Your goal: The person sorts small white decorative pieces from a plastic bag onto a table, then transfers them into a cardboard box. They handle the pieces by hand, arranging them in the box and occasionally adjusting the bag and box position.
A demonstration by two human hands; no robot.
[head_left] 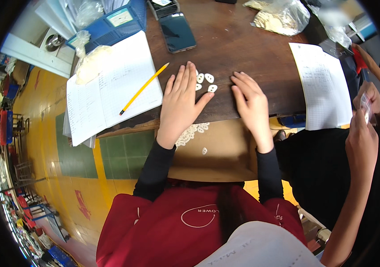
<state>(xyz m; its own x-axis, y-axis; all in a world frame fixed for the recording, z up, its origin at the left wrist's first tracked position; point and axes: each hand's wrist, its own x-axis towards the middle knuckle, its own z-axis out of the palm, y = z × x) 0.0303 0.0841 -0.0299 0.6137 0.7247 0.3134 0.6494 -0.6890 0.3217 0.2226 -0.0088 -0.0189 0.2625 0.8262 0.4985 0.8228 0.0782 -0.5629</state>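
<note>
Several small white pieces (209,78), rounded and with dark holes, lie on the dark wooden table (225,55) between my hands. My left hand (182,100) rests flat on the tabletop, fingers stretched out, its edge right beside these pieces and partly hiding some. Just right of them my right hand (249,100) lies on the table with its fingers extended and nothing in it. Below the table edge, at my lap, a cardboard box (225,155) holds many more such pieces (192,133), heaped near my left wrist, with one apart from the heap.
An open notebook (123,73) with a yellow pencil (144,89) on it lies at left. A phone (177,32) and a blue file box (114,22) are farther back. Bags of pale pieces (281,18) stand far right. Beside another notebook (321,84), a co-worker's hands (363,120) hold a small clear bag.
</note>
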